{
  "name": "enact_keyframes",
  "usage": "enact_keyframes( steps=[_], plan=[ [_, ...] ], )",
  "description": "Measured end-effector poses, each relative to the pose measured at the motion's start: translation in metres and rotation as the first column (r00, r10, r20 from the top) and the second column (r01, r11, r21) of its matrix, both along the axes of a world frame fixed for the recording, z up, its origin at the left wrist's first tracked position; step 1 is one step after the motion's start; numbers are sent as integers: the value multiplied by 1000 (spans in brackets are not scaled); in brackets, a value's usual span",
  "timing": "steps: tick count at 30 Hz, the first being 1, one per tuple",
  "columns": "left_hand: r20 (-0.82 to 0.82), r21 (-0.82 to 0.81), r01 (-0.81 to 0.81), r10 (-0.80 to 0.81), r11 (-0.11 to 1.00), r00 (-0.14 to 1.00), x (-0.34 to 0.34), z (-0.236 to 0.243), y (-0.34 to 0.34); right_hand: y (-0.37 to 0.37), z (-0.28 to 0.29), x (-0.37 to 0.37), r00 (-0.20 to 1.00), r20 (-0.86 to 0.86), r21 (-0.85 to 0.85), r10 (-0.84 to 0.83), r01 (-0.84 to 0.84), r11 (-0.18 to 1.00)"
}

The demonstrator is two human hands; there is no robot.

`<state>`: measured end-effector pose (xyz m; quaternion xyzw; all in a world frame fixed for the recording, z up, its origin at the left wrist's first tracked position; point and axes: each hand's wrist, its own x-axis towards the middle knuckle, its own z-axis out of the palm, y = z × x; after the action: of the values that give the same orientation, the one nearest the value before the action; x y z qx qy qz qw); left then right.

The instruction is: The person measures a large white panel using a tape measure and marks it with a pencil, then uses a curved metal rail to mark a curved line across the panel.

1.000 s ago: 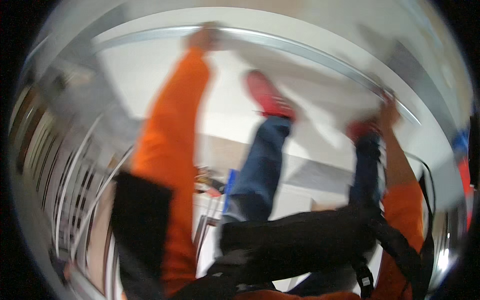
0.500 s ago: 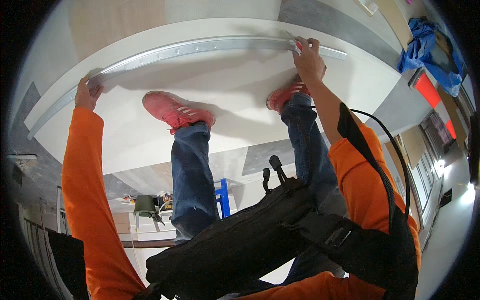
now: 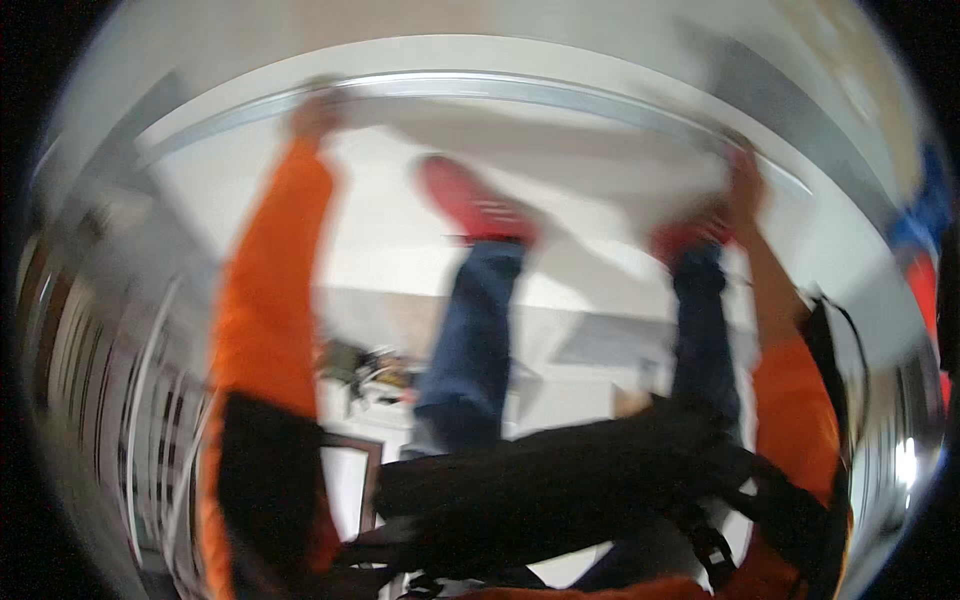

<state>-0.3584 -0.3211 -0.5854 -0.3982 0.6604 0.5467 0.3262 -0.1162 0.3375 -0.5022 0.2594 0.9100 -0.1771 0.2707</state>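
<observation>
A long, pale metal strip point(image 3: 520, 90) lies across a large white board point(image 3: 580, 255), near its far edge. Fingers bent at the strip's left part, my left hand point(image 3: 316, 118) grips it; motion smears the fingertips. Over the strip's right part is my right hand point(image 3: 744, 185), also blurred. It is closed round a small red utility knife, whose pointed blade showed in the earlier frame and is lost in the blur now. Both my feet, in red shoes point(image 3: 470, 200), stand on the board between my hands.
Grey and beige flooring point(image 3: 610, 340) surrounds the board. At the right rim are blue sheeting point(image 3: 930, 200) and a red-orange object point(image 3: 922, 290). Tools and a dark green container point(image 3: 343, 362) stand behind my legs. A black bag point(image 3: 550, 480) hangs at my waist.
The view has swung, so strip, board and feet appear farther right and blurred. My left hand sits farther in along the strip, closer to my left foot. The right hand stays near the strip's right end.
</observation>
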Motion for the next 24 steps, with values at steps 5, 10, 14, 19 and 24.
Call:
enact_keyframes(
  steps=[5, 10, 14, 19, 24],
  plan=[
    [-23, -367, -101, 100, 925, 995, -19, 25, 29, 9, -15, -12, 984, -49, 20, 173, -172, 985],
    [-23, -441, -255, 274, 860, 962, -17, 35, 102, 45, -27, 2, 956, 44, 170, 289, -292, 941],
    [23, -541, -200, 252, 817, 967, -15, 41, 114, 52, -35, 13, 961, -24, 151, 274, -268, 952],
    [71, -506, -203, 275, 838, 959, -10, 39, 109, 52, -36, 19, 960, 11, 167, 279, -277, 946],
    [26, -529, -251, 312, 810, 950, -16, 38, 106, 49, -33, 14, 957, -68, 82, 281, -276, 958]
  ],
)
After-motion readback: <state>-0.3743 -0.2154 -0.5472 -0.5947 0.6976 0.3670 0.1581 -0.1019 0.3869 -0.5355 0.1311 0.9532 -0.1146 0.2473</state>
